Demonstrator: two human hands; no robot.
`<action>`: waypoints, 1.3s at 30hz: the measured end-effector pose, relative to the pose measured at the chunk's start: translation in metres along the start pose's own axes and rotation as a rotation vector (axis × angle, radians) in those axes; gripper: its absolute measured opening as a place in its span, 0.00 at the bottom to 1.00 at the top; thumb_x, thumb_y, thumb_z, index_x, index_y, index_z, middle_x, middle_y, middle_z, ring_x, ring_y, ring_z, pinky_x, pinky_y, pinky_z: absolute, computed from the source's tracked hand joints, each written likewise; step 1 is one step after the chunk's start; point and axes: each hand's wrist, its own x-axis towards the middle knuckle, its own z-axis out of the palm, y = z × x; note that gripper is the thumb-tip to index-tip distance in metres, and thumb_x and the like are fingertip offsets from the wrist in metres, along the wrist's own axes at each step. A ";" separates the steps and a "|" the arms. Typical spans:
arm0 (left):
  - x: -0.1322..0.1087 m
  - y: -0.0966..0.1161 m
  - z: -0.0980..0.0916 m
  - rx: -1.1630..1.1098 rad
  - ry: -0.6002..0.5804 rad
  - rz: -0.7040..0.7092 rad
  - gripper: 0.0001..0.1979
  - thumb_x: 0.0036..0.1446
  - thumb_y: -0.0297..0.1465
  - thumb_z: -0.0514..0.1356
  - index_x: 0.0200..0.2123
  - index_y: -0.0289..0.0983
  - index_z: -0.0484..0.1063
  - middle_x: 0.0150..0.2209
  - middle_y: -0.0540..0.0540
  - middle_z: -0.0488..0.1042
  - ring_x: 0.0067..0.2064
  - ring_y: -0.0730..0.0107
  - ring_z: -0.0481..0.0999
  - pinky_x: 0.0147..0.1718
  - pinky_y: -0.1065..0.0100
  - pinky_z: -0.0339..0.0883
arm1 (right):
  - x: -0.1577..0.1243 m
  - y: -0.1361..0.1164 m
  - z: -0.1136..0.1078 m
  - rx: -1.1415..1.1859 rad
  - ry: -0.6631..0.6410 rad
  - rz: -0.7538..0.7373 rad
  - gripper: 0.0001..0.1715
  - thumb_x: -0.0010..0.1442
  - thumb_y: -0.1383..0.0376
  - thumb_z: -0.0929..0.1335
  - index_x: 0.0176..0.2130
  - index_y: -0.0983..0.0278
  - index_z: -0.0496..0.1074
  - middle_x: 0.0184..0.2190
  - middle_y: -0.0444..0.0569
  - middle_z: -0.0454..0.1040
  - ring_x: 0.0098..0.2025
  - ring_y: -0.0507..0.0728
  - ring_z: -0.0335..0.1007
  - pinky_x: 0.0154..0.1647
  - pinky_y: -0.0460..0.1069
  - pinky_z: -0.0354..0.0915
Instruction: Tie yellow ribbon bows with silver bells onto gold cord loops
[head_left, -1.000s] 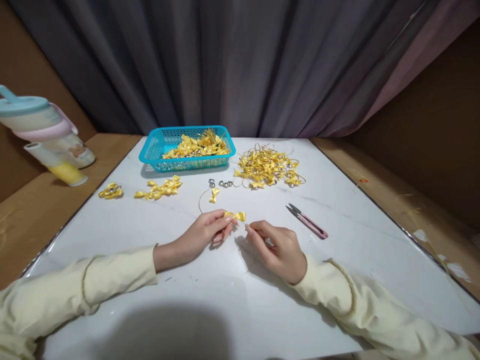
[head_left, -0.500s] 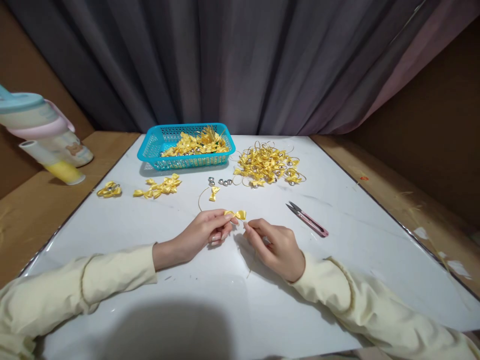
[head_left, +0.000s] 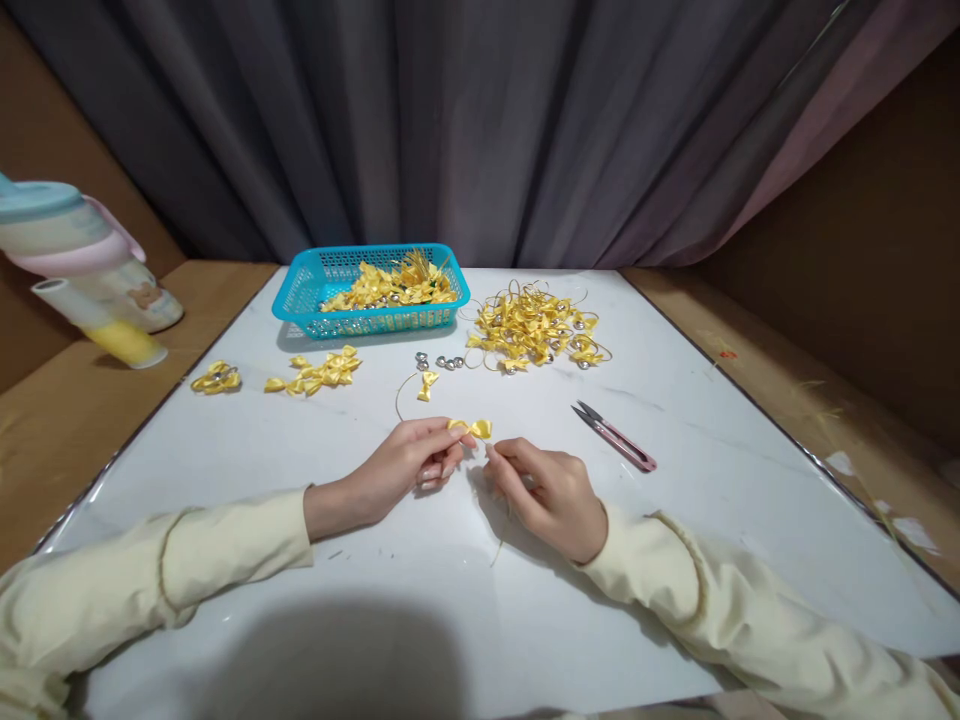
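Note:
My left hand (head_left: 409, 468) pinches a small yellow ribbon bow (head_left: 472, 428) between thumb and fingers, just above the white table (head_left: 712, 500). My right hand (head_left: 547, 490) is closed beside it, fingertips almost touching the bow, pinching a thin gold cord (head_left: 501, 535) that trails down toward me. Another small bow on a gold cord loop (head_left: 426, 385) lies just beyond my hands, with a few silver bells (head_left: 442, 363) next to it.
A turquoise basket (head_left: 304, 300) of yellow bows stands at the back. A heap of corded bows with bells (head_left: 532, 335) lies right of it. Loose bows (head_left: 319, 372) and a small bundle (head_left: 214, 379) lie left. Pink thread snips (head_left: 619, 440) lie right. A pastel drinking bottle (head_left: 82, 270) stands far left.
My right hand has edged a little left toward the bow, and the cord end has slid slightly. The left hand holds the bow still.

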 end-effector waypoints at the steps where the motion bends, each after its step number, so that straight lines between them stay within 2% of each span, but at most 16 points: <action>1: 0.000 0.000 0.000 0.002 0.001 0.002 0.12 0.56 0.36 0.55 0.25 0.34 0.65 0.17 0.55 0.57 0.18 0.81 0.50 0.19 0.72 0.45 | 0.000 0.000 0.000 0.001 -0.001 0.000 0.11 0.62 0.67 0.58 0.32 0.64 0.66 0.18 0.46 0.72 0.18 0.49 0.66 0.20 0.43 0.61; 16: 0.000 0.000 0.002 -0.021 -0.006 -0.006 0.11 0.57 0.34 0.55 0.26 0.33 0.66 0.17 0.55 0.57 0.17 0.82 0.49 0.18 0.72 0.43 | 0.000 0.002 0.001 -0.025 0.004 -0.062 0.10 0.62 0.69 0.58 0.31 0.65 0.65 0.18 0.45 0.71 0.18 0.49 0.65 0.21 0.43 0.59; 24: -0.001 -0.001 0.005 -0.061 0.014 -0.057 0.13 0.59 0.34 0.53 0.24 0.33 0.63 0.17 0.57 0.50 0.17 0.83 0.46 0.18 0.73 0.38 | -0.002 0.003 0.010 -0.230 0.087 -0.244 0.09 0.61 0.71 0.57 0.31 0.66 0.62 0.15 0.41 0.63 0.16 0.48 0.57 0.20 0.43 0.52; 32: 0.000 -0.004 0.007 -0.087 0.030 -0.057 0.12 0.59 0.33 0.54 0.25 0.34 0.61 0.19 0.57 0.48 0.19 0.82 0.43 0.18 0.74 0.36 | 0.000 0.000 0.018 -0.381 0.075 -0.328 0.13 0.62 0.73 0.55 0.27 0.64 0.59 0.16 0.42 0.61 0.17 0.50 0.53 0.20 0.45 0.51; 39: 0.001 -0.004 0.006 -0.108 0.024 -0.060 0.11 0.59 0.32 0.54 0.25 0.34 0.61 0.20 0.56 0.48 0.20 0.81 0.42 0.17 0.74 0.36 | 0.001 0.001 0.019 -0.475 0.073 -0.387 0.12 0.60 0.75 0.55 0.28 0.66 0.60 0.16 0.43 0.60 0.18 0.51 0.50 0.19 0.46 0.50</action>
